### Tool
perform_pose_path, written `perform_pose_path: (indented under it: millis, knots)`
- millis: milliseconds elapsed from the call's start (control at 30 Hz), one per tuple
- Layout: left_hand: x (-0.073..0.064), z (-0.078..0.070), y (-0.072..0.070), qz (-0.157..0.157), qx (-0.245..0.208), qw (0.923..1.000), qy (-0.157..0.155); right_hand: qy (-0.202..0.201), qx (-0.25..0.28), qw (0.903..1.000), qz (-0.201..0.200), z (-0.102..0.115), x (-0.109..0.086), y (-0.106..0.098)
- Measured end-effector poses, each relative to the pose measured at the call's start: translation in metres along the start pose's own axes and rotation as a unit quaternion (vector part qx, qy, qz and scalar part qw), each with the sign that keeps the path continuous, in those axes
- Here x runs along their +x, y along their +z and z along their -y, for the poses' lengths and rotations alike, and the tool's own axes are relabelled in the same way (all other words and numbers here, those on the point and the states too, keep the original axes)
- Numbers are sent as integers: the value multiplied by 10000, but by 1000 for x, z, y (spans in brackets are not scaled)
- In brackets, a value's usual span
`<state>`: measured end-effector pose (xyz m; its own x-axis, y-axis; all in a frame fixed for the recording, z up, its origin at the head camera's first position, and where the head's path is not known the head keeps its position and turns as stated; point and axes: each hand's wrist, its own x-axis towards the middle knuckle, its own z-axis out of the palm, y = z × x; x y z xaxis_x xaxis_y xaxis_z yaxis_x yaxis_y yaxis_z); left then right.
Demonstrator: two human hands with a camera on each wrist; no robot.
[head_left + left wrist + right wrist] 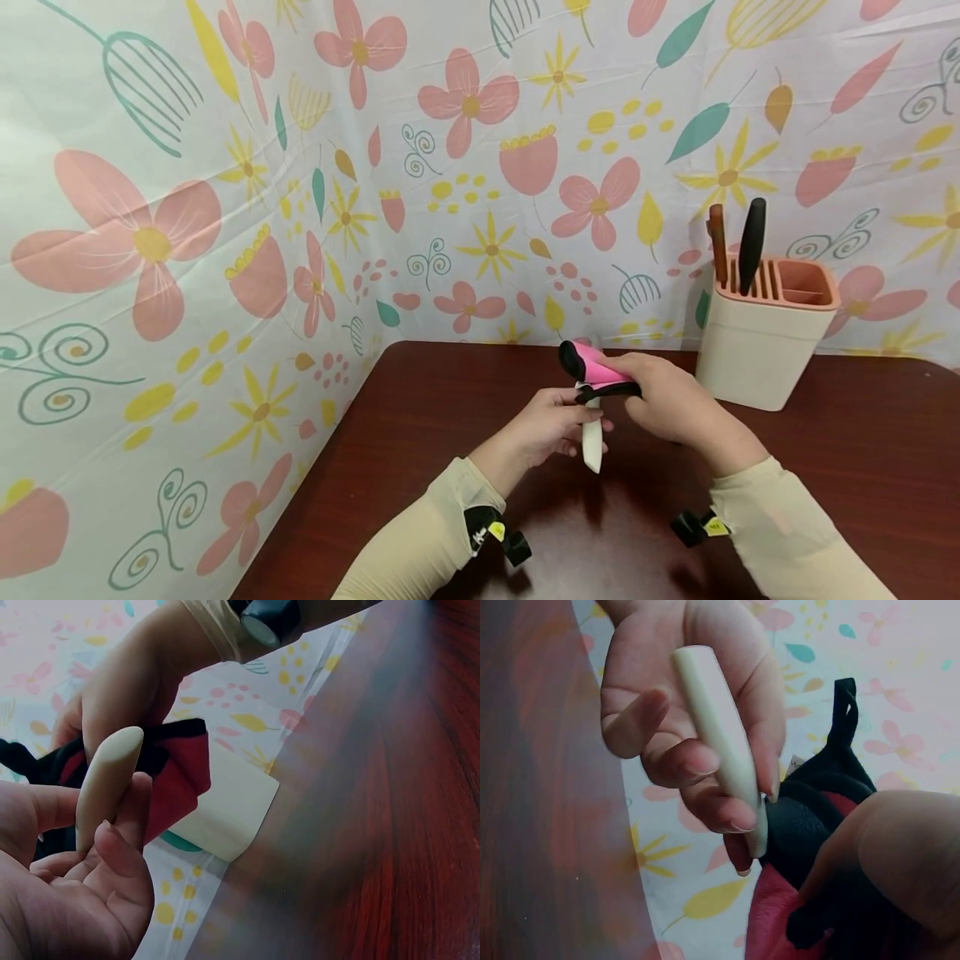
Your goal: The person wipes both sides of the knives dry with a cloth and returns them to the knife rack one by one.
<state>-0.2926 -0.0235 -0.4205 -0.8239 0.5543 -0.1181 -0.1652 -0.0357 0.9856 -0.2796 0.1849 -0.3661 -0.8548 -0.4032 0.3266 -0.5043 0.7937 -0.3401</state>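
Near the table's far side, my left hand (543,425) holds a smooth white handle (592,446) between thumb and fingers; its free end points down toward me. The handle shows up close in the left wrist view (109,780) and the right wrist view (721,724). My right hand (663,396) grips a pink cloth piece (596,367) with black trim, folded about the handle's upper end. A black hanging loop (844,712) sticks out of this cloth. Whatever the handle belongs to is hidden by the cloth.
A white holder (757,350) with a salmon slotted top stands at the table's back right. A brown handle (717,242) and a black handle (752,246) rise from its slots. A flower-printed sheet (468,208) hangs behind and left of the dark wooden table (405,417).
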Motion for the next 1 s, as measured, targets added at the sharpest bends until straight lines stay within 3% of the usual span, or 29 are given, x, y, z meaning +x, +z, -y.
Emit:
perform_pose_path:
  millis: [333,567,1000]
  knots:
    - [0,0,-2,103,-12,9999,72,-10,245,9994,244,6,-4,-11]
    - [0,0,-2,80,2,10000,-55,-134,356,9984,418,11,-6,-16]
    - [1,3,-3,188,56,9998,-38,-186,1019,9915,789,4,-11,-26]
